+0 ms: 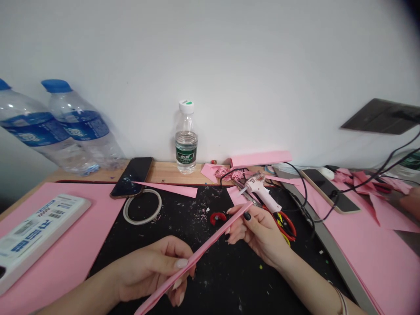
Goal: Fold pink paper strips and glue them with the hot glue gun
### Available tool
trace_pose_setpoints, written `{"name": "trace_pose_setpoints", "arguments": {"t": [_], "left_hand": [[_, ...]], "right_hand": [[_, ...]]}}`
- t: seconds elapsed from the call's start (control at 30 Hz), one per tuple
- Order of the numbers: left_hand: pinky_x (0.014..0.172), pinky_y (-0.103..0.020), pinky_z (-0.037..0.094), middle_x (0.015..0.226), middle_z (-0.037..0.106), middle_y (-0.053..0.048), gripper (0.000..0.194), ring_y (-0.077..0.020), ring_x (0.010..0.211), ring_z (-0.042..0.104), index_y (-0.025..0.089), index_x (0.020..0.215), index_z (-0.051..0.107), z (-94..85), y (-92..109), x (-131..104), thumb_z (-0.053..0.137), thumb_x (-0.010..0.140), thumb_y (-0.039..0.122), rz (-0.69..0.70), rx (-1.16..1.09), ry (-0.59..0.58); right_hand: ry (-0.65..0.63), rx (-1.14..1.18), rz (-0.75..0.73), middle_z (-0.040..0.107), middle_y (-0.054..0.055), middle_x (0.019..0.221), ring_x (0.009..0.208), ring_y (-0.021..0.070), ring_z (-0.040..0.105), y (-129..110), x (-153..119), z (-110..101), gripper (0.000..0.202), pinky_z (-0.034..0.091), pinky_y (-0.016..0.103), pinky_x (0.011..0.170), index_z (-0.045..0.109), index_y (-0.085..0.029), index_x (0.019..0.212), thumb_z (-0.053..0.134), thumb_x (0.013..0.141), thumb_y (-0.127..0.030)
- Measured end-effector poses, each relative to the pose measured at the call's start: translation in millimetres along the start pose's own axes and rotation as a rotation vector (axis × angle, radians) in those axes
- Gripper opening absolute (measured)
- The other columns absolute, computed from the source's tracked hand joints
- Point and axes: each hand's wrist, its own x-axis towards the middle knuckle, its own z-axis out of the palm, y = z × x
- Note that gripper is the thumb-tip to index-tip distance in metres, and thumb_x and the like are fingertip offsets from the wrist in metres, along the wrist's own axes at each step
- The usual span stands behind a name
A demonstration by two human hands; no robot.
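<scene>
A long folded strip of pink paper (pixel 210 243) runs diagonally above the black mat, its lower end leaving the bottom of the view. My left hand (pixel 160 267) pinches it near the middle, thumb on top. Close to its upper end, my right hand (pixel 254 229) grips it between thumb and fingers. Just beyond my right hand lie a white glue gun (pixel 260 192) and scissors with red and yellow handles (pixel 287 226). A small red ring-shaped piece (pixel 217 218) rests on the mat left of my right fingertips.
On the left are a white box (pixel 42 236) on pink paper sheets (pixel 95 210), a dark phone (pixel 133 175) and a tape ring (pixel 142 206). Bottles (pixel 186 144) stand along the wall. Cables (pixel 306 192), another phone (pixel 330 190) and paper scraps lie right, where another person's hand (pixel 411 202) shows.
</scene>
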Motion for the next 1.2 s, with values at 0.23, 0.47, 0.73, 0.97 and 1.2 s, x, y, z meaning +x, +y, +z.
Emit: {"name": "trace_pose_setpoints", "arguments": {"t": [0.23,0.47,0.73,0.97,1.2], "left_hand": [[0.055,-0.019,0.052,0.058,0.057,0.002,0.025,-0.0114,0.056,0.063,0.011,0.092,0.07,1.6,0.5,1.3,0.075,0.074,0.028,0.004,0.038,0.02],[0.058,-0.021,0.051,0.061,0.061,-0.001,0.021,-0.0117,0.059,0.063,0.011,0.085,0.07,1.8,-1.3,2.7,0.073,0.077,0.03,-0.056,0.112,0.105],[0.061,-0.022,0.051,0.064,0.064,-0.003,0.02,-0.0116,0.06,0.063,0.011,0.084,0.07,0.7,-1.8,2.6,0.071,0.079,0.03,-0.052,0.112,0.086],[0.059,-0.021,0.051,0.065,0.064,-0.003,0.017,-0.011,0.059,0.063,0.01,0.083,0.069,-0.2,-2.6,3.6,0.07,0.08,0.027,-0.04,0.078,0.068],[0.059,-0.021,0.051,0.065,0.064,-0.003,0.018,-0.0112,0.058,0.062,0.01,0.081,0.07,0.5,-2.8,3.5,0.07,0.079,0.028,-0.039,0.086,0.072]], "right_hand": [[0.099,-0.093,-0.062,0.071,0.004,0.072,0.06,0.0153,0.069,0.5,3.8,-0.8,0.016,0.054,0.026,0.058,0.06,-0.018,0.1,0.061,0.088,-0.029],[0.119,-0.117,-0.053,0.069,0.003,0.072,0.058,0.0134,0.064,3.4,4.6,-1.0,0.015,0.052,0.027,0.06,0.058,-0.018,0.095,0.059,0.089,-0.032],[0.103,-0.085,-0.045,0.068,0.002,0.072,0.059,0.0125,0.062,4.7,4.9,-0.6,0.013,0.051,0.026,0.061,0.057,-0.018,0.094,0.059,0.089,-0.031],[0.122,-0.083,-0.039,0.069,0.004,0.072,0.057,0.0142,0.063,4.4,4.3,-0.5,0.018,0.051,0.028,0.059,0.056,-0.018,0.093,0.06,0.088,-0.034],[0.113,-0.07,-0.044,0.069,0.004,0.072,0.057,0.0146,0.064,5.0,4.0,-1.4,0.016,0.051,0.029,0.06,0.055,-0.018,0.093,0.056,0.09,-0.034]]}}
